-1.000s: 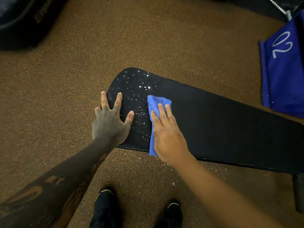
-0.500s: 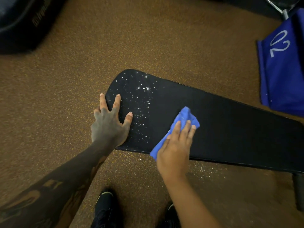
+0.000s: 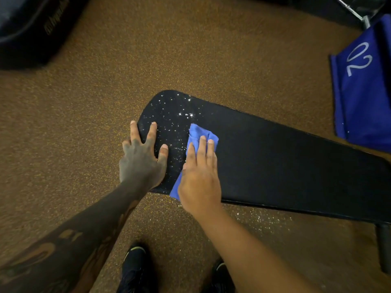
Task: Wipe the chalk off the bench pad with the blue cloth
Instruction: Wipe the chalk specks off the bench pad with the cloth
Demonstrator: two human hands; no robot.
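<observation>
A long black bench pad (image 3: 285, 166) runs from the centre to the right edge. White chalk specks (image 3: 179, 115) dot its rounded left end. My left hand (image 3: 141, 159) lies flat on that end, fingers spread, holding nothing. My right hand (image 3: 200, 176) presses the folded blue cloth (image 3: 200, 132) flat on the pad just right of the specks. The cloth's far end shows beyond my fingertips and a corner hangs over the near edge.
The floor is brown speckled rubber (image 3: 190, 49), with chalk dust (image 3: 260, 218) scattered under the pad's near edge. A blue panel marked 02 (image 3: 364, 87) stands at the right. A dark object (image 3: 27, 24) fills the top left. My shoes (image 3: 135, 267) are below. A bench leg (image 3: 384, 248) is at the lower right.
My right hand slid the cloth right and toward the near edge, then back left to the edge of the chalk patch. My left hand has stayed in place.
</observation>
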